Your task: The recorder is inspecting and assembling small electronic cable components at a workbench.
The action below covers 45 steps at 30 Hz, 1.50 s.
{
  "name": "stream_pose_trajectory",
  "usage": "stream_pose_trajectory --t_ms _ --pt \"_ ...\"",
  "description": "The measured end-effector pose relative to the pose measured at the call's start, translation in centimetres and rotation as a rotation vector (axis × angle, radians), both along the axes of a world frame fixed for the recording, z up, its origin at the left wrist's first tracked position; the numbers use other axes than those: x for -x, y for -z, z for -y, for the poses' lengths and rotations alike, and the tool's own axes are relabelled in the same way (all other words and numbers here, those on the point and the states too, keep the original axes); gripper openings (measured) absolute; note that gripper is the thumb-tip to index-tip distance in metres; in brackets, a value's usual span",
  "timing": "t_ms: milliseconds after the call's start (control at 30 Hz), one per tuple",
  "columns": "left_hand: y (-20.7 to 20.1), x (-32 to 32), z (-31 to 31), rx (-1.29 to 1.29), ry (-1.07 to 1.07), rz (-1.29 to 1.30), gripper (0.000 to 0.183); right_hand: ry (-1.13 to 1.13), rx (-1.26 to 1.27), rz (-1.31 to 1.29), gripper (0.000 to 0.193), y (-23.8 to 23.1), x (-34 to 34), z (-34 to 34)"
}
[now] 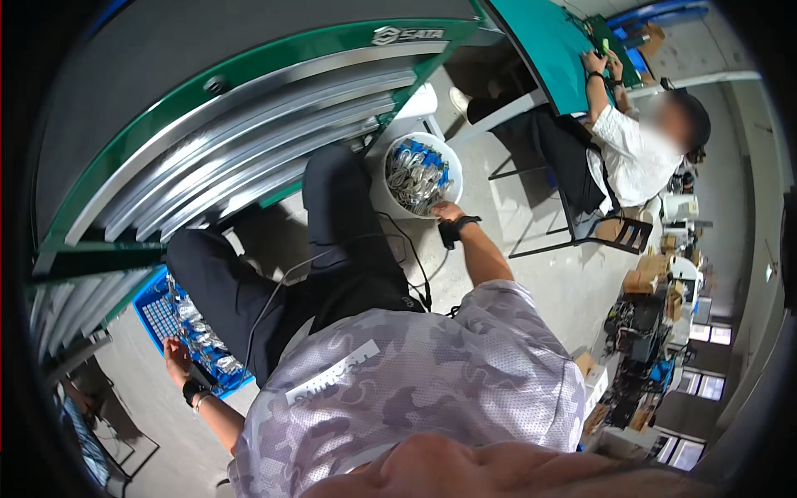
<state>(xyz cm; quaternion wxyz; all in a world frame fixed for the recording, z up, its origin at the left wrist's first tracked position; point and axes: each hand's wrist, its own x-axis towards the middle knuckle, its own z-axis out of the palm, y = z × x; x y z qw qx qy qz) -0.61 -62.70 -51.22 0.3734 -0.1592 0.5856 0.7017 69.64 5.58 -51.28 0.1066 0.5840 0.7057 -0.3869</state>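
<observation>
A white bucket (456, 184) stands on the floor beyond my right knee, filled with coiled grey cables (415, 187) that have blue connectors. At its near right rim is my right hand (449, 212), its fingers closed over the edge. On my left side, a blue plastic basket (152, 314) sits on the floor by my leg. Inside it lie several bundles of cables (199, 334), silvery and blue. My left hand (177, 361) is beside the basket's outer edge, fingers slightly bent and apart, with nothing visible in it.
A green and grey tool cabinet (249, 100) with drawers rises in front of my knees. A thin cable (286, 270) runs across my lap. To the right, a person (639, 158) sits on a black chair (618, 232) at a green-topped table (548, 50). Boxes and equipment crowd the far right.
</observation>
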Motion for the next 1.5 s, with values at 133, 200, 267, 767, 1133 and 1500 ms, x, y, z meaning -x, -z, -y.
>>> stream_pose_trajectory --t_ms 133,200,267,767,1133,1500 --pt "-8.4 -1.5 -5.9 -0.114 -0.020 -0.219 0.028 0.334 -0.026 -0.056 0.042 4.2 2.2 0.2" --pt "-12.0 -3.8 -7.9 -0.033 0.025 -0.352 0.030 0.300 -0.140 -0.037 0.032 4.9 4.3 -0.6" --pt "-15.6 -4.9 -9.3 0.035 0.052 -0.434 0.031 0.259 -0.264 -0.012 0.033 5.1 6.4 -0.9" --pt "-34.9 -8.4 -20.8 -0.236 0.324 -0.668 0.035 0.626 -0.161 0.027 0.051 7.8 6.5 -4.5" --pt "-50.3 -13.9 -42.0 -0.161 0.725 -1.104 0.016 0.859 0.353 -0.852 0.040 6.1 0.5 -5.6" --pt "-52.4 -9.9 -57.5 -0.223 1.161 -1.121 0.019 0.440 -0.189 -1.330 0.034 -12.1 0.3 1.1"
